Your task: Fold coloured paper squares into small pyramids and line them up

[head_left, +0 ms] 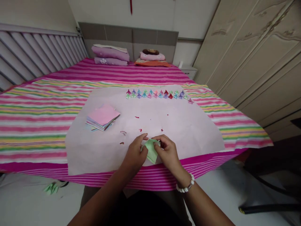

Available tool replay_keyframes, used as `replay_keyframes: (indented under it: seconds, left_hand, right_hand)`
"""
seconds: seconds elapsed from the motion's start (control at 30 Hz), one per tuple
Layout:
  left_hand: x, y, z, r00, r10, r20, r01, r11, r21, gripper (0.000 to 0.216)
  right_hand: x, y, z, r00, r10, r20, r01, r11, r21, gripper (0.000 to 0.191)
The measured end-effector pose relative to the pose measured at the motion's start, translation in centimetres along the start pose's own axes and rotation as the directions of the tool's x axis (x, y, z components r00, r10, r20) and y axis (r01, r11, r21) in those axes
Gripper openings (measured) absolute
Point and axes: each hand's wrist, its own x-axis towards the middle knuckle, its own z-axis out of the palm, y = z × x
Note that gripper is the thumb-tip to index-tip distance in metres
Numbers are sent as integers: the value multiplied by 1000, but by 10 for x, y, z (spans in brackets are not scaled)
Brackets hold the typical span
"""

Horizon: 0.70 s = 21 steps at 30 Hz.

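A light green paper piece point(151, 151), partly folded, lies at the near edge of a pale pink sheet point(188, 125) spread on the bed. My left hand point(135, 152) pinches its left side with curled fingers. My right hand point(167, 152), with a white bead bracelet at the wrist, grips its right side. Both hands rest on the sheet close together.
A stack of coloured paper squares point(102, 117) lies to the left on the sheet. Two rows of several small folded paper shapes point(160, 94) line the far side. Tiny red scraps point(140, 130) dot the middle. Pillows point(110, 55) sit by the headboard; a wardrobe point(254, 53) stands right.
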Motion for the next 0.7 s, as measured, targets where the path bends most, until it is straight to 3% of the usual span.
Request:
replay_keyframes:
  seconds: [0.13, 0.23, 0.33, 0.43, 0.57, 0.7]
  left_hand:
    - [4, 1, -7, 984, -153, 88, 167, 967, -190, 38]
    - [6, 5, -11, 954, -245, 170, 294, 865, -407, 22]
    - [8, 7, -12, 923, -286, 256, 384, 706, -595, 22]
    - [9, 6, -12, 902, -287, 322, 431, 602, -672, 22]
    - [9, 6, -11, 896, -288, 339, 443, 523, -728, 16]
    - [7, 9, -10, 877, -314, 363, 479, 522, -705, 23]
  right_hand:
    - [3, 9, -4, 983, 182, 20, -182, 966, 185, 10]
    - [4, 12, -8, 957, 281, 72, -288, 896, 337, 10]
    - [5, 9, -12, 955, 275, 113, -297, 858, 419, 11]
    - [4, 2, -15, 961, 213, 177, -271, 855, 442, 18]
    - [3, -5, -17, 966, 166, 196, -236, 878, 418, 38]
    - [3, -4, -16, 969, 218, 119, -246, 909, 336, 26]
